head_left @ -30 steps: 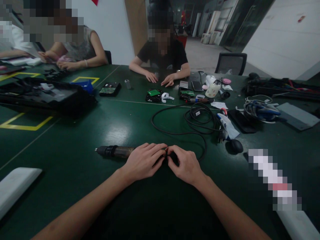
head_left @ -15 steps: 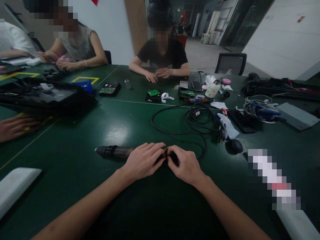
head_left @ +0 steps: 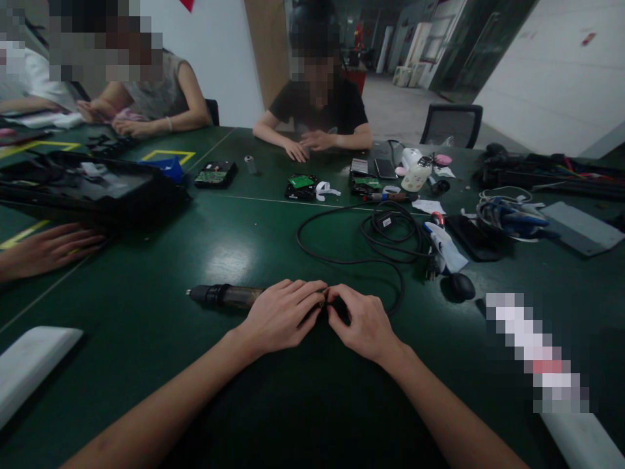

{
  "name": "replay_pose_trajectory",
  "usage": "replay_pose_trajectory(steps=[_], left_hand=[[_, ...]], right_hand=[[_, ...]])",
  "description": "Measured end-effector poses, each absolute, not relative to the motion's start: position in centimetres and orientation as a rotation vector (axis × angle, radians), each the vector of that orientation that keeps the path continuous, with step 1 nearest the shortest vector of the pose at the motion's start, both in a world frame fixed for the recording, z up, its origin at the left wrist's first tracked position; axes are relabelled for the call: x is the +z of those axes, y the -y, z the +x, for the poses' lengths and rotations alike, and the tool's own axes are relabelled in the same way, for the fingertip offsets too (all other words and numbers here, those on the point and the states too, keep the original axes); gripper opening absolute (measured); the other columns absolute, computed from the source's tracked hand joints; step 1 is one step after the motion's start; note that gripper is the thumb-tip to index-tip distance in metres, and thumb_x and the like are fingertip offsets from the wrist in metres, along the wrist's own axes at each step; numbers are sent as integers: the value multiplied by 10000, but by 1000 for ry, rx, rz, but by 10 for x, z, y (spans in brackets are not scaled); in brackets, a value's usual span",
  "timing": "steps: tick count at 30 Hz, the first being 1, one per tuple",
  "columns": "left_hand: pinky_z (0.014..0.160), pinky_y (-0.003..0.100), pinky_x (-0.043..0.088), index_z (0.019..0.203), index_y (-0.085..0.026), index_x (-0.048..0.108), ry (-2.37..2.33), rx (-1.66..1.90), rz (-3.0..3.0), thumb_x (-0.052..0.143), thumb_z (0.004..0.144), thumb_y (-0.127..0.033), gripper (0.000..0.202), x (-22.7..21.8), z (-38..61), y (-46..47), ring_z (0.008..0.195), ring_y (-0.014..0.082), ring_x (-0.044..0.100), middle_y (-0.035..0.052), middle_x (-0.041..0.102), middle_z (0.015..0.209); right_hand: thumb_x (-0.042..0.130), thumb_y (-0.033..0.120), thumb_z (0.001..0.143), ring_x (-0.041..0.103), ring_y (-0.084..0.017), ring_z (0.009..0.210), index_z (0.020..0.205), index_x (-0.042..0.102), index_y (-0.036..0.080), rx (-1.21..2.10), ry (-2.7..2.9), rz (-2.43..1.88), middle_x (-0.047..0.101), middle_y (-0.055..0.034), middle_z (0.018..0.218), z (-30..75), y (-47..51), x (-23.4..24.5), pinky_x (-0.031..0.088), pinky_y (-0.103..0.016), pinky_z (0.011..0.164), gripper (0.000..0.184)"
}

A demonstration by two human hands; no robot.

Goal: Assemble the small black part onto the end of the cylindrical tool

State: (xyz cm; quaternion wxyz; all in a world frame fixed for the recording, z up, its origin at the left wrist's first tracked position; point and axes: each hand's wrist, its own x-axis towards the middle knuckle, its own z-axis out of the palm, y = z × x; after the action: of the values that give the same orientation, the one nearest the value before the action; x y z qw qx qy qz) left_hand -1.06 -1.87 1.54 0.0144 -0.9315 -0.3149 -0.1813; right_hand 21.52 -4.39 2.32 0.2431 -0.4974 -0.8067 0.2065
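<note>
A dark cylindrical power tool (head_left: pixel 222 296) lies on the green table (head_left: pixel 146 365), tip pointing left. My left hand (head_left: pixel 280 318) wraps over its right end with curled fingers. My right hand (head_left: pixel 364 322) pinches the tool's rear end where a black cable (head_left: pixel 342 259) leaves it; fingertips of both hands meet there. The part under my fingers is hidden.
Another person's hand (head_left: pixel 51 247) lies flat at the left edge beside a black case (head_left: pixel 88 185). Circuit boards (head_left: pixel 301 185), a bottle (head_left: pixel 415 174), a computer mouse (head_left: pixel 461 285) and cable bundles (head_left: pixel 510 216) lie beyond. Two people sit across. A white slab (head_left: pixel 29 365) is near left.
The other person's hand at the left has slid further onto the table. The person across drew their hands together. My own hands have hardly moved.
</note>
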Motion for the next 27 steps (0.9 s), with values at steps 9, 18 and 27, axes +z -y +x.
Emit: replay_pose_trajectory(steps=[9, 18, 27], left_hand=[[862, 395, 527, 1227, -202, 594, 968, -540, -2911, 501, 1050, -329, 236, 15, -10, 18, 1148, 231, 663, 66, 621, 1415], [887, 398, 533, 1240, -207, 597, 967, -558, -2928, 514, 1032, -326, 254, 17, -12, 19, 1172, 233, 663, 67, 612, 1433], [875, 395, 539, 1234, -190, 613, 983, -567, -2888, 519, 1037, -348, 270, 15, -10, 19, 1129, 235, 677, 86, 636, 1390]], right_hand=[[604, 233, 974, 673, -178, 826, 1069, 584, 259, 582, 2221, -1358, 726, -10, 1093, 216, 43, 21, 445, -289, 735, 100], [608, 232, 963, 678, -177, 813, 1070, 594, 259, 572, 2209, -1372, 736, -9, 1086, 215, 44, 22, 452, -290, 722, 112], [596, 235, 977, 677, -183, 814, 1076, 592, 259, 581, 2221, -1365, 733, -15, 1074, 216, 44, 24, 459, -295, 717, 102]])
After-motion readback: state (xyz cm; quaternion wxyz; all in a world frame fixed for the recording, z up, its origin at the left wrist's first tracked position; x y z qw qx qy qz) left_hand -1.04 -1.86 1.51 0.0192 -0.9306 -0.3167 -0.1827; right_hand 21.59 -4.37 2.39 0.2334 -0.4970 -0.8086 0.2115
